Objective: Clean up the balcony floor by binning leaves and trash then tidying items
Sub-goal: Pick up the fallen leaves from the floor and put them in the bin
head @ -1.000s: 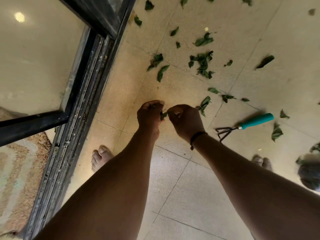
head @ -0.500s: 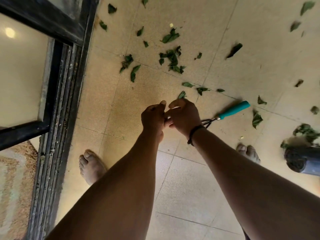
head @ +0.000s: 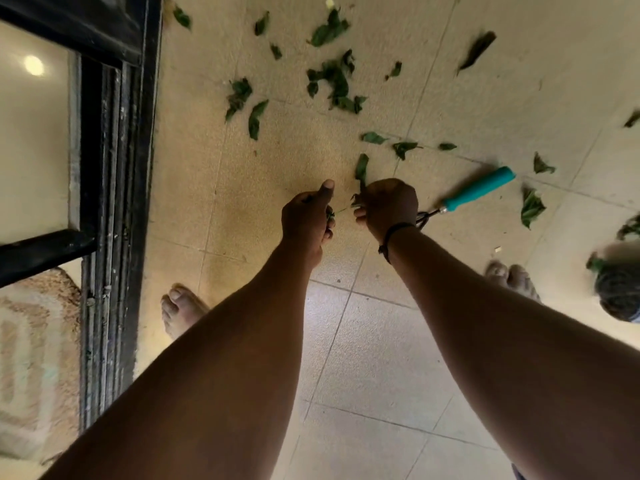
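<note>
Both my arms reach down over the tiled balcony floor [head: 363,358]. My left hand [head: 306,216] is curled with its thumb up, and small green leaf bits show in its fingers. A short gap to its right, my right hand [head: 388,206] grips a bunch of green leaves [head: 360,174] that sticks up past the knuckles. Several loose green leaves [head: 334,81] lie scattered on the tiles beyond my hands.
A small hand rake with a teal handle [head: 479,188] lies just right of my right hand. A dark sliding-door track [head: 114,202] runs down the left, with a mat [head: 31,358] inside. My bare feet [head: 180,310] stand on the tiles. A blurred dark pot [head: 620,292] sits at the right edge.
My hands were touching half a second ago and have drawn slightly apart. The view has shifted so that the door frame and floor sit further right.
</note>
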